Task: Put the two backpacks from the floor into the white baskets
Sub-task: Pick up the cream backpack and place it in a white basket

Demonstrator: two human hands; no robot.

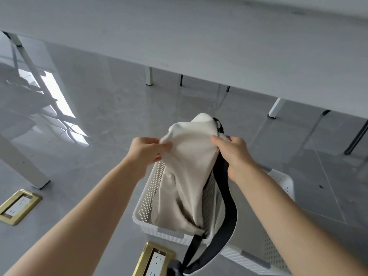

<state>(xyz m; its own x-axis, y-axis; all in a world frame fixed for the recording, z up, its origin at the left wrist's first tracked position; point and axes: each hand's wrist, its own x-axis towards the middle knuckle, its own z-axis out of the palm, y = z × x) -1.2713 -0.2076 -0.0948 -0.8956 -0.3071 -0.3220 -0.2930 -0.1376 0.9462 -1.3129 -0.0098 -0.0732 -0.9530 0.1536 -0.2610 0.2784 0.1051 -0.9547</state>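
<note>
Your left hand (148, 151) sits just left of the frame's centre, fingers curled and pinched closed on a fold of the beige backpack (187, 168) at its upper left edge. Your right hand (236, 154), just right of centre, is clenched around the bag's upper right side, where the cloth meets the black strap (229, 214). Between the two grips the backpack hangs upright and slack, its top bunched into a soft peak above your knuckles.

The lower half of the bag is down inside the left white basket (148, 193), a perforated plastic bin standing on the floor in the lower centre of the frame. The fabric fills most of its opening and its bottom corner lies near the basket's near wall. The black strap runs from under your right hand, loops out over the basket's right rim, and trails down towards the bottom edge of the frame, where it meets a dark blurred shape you cannot make out.

A second white basket (282, 182) stands touching or just beside the first on its right, largely hidden behind your right forearm.

On the glossy grey floor (103, 108), a brass floor socket (19, 206) lies at the lower left, and another brass socket (154, 259) sits at the bottom centre, just in front of the left basket. A long grey table (199, 36) crosses the upper frame, its white legs (148, 75) standing well behind the baskets.
</note>
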